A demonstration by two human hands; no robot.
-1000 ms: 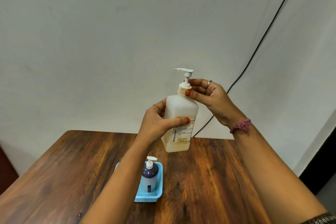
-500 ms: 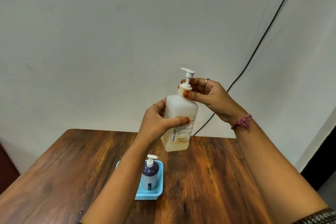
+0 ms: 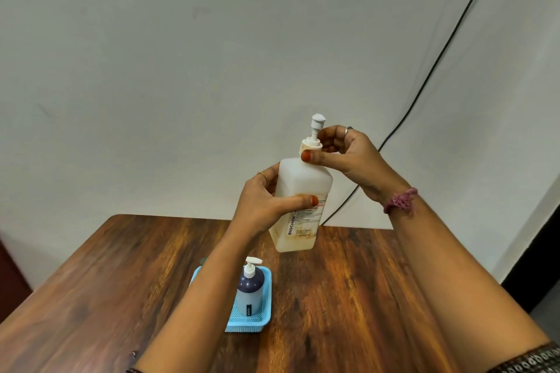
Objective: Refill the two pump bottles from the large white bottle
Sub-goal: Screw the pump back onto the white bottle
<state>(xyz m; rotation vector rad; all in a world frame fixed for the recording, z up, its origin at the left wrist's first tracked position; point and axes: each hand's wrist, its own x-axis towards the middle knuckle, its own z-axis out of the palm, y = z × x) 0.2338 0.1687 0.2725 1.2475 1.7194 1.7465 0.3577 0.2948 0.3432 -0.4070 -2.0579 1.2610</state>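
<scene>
I hold the large white bottle upright in the air above the wooden table. My left hand grips its body, thumb across the label. My right hand pinches the pump collar at the neck, with the pump head sticking up above it. A small dark pump bottle with a white pump stands in a light blue tray on the table below, partly behind my left forearm. Only this one small pump bottle shows.
A plain white wall stands behind the table, with a black cable running down it to the table's far edge. A dark doorway edge lies at the right.
My right hand has turned the pump collar: the pump nozzle swung from pointing left to pointing toward me. The bottle stays held in about the same place.
</scene>
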